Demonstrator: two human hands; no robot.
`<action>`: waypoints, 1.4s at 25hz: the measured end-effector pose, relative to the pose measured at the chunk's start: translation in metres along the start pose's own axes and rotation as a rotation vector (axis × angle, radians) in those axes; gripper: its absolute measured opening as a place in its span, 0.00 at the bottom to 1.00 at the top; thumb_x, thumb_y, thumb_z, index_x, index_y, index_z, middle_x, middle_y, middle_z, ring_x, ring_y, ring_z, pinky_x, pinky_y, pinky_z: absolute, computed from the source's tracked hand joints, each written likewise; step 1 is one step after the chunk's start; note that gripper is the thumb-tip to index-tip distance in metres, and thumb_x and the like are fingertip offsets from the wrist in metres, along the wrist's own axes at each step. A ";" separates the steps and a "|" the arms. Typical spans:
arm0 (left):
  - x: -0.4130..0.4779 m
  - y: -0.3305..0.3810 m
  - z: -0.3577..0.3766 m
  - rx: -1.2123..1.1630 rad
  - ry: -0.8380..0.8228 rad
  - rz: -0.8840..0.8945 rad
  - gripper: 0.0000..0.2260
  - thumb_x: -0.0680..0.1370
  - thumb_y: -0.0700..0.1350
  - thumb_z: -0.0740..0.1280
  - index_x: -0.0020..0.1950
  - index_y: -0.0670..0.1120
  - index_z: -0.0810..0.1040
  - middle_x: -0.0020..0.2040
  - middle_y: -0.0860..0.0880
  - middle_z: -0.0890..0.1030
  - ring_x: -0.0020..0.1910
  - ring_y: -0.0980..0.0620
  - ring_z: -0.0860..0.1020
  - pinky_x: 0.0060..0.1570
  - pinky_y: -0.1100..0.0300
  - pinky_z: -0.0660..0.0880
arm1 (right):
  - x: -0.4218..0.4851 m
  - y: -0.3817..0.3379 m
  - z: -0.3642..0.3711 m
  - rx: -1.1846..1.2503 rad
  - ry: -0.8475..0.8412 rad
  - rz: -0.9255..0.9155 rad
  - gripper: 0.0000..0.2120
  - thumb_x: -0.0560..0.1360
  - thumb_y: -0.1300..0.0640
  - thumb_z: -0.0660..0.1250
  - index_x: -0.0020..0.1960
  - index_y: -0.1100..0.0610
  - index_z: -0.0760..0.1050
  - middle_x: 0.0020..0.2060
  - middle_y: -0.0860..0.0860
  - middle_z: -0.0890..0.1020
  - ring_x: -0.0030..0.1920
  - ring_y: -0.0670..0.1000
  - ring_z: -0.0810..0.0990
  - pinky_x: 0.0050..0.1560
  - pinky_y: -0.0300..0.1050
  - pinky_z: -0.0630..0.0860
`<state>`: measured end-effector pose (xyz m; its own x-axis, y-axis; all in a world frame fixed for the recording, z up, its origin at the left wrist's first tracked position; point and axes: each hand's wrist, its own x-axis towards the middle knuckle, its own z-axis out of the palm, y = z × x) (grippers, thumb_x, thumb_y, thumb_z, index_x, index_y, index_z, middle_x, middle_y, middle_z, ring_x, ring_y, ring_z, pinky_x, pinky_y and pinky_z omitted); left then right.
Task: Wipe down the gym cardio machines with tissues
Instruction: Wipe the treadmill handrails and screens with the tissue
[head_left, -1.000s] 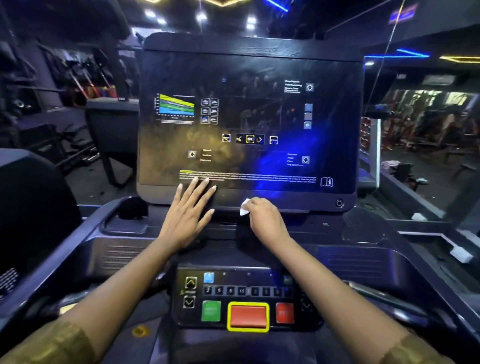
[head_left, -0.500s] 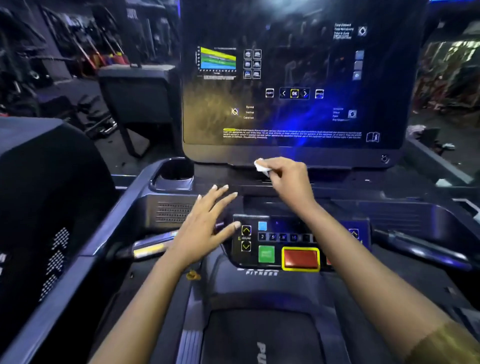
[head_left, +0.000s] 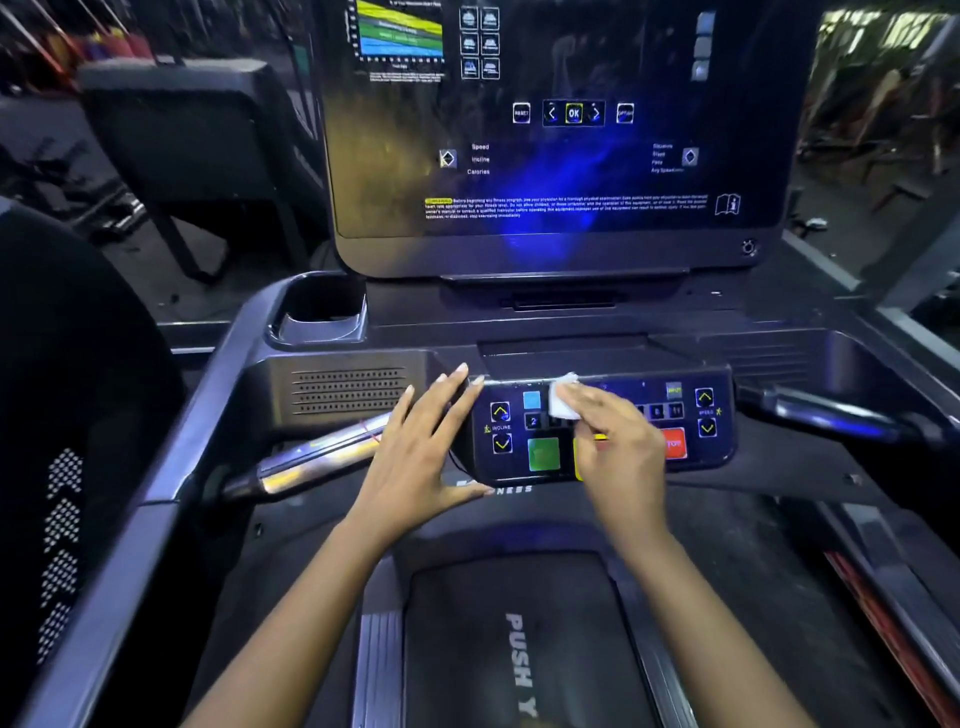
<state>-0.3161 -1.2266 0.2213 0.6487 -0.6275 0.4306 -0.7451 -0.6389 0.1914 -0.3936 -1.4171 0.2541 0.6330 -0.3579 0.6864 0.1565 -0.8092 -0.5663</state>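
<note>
A treadmill fills the view, with a large dark display screen (head_left: 550, 156) above and a button panel (head_left: 696, 457) below it. My right hand (head_left: 618, 452) pinches a small white tissue (head_left: 563, 399) and holds it against the top of the button panel, covering the number keys and part of the yellow-framed red button. My left hand (head_left: 421, 452) rests with straight fingers on the panel's left end, thumb under its lower edge.
A cup holder (head_left: 319, 312) sits at the console's left. Chrome handlebars (head_left: 306, 465) stick out on the left and a dark one (head_left: 831, 415) on the right. Another black machine (head_left: 67, 415) stands close on the left. The treadmill hood (head_left: 519, 649) lies below my arms.
Both hands came down from the screen's bottom edge to the button panel. My right hand carried the tissue with it. The camera tilted downward and closer.
</note>
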 end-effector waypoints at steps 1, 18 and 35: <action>0.000 -0.001 0.000 -0.003 0.003 -0.002 0.51 0.64 0.64 0.74 0.78 0.51 0.52 0.78 0.49 0.55 0.75 0.49 0.60 0.73 0.54 0.46 | -0.003 -0.008 0.012 -0.003 -0.019 -0.081 0.17 0.68 0.71 0.60 0.51 0.63 0.82 0.48 0.56 0.84 0.49 0.51 0.80 0.56 0.33 0.69; 0.001 0.004 -0.001 0.041 -0.021 -0.037 0.47 0.66 0.70 0.62 0.78 0.50 0.52 0.78 0.49 0.55 0.75 0.51 0.57 0.72 0.48 0.54 | 0.005 0.020 0.021 -0.168 0.115 -0.147 0.16 0.72 0.66 0.56 0.51 0.67 0.80 0.46 0.59 0.82 0.45 0.59 0.78 0.53 0.39 0.69; -0.001 0.003 -0.001 0.032 -0.028 -0.030 0.47 0.66 0.71 0.61 0.79 0.50 0.51 0.78 0.50 0.53 0.76 0.53 0.54 0.72 0.51 0.51 | 0.015 0.069 -0.012 -0.279 0.253 0.059 0.18 0.71 0.66 0.55 0.52 0.66 0.80 0.46 0.59 0.82 0.45 0.60 0.78 0.51 0.41 0.70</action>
<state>-0.3187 -1.2277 0.2222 0.6752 -0.6195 0.4004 -0.7200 -0.6715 0.1753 -0.3824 -1.4832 0.2306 0.4221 -0.4828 0.7673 -0.1090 -0.8673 -0.4857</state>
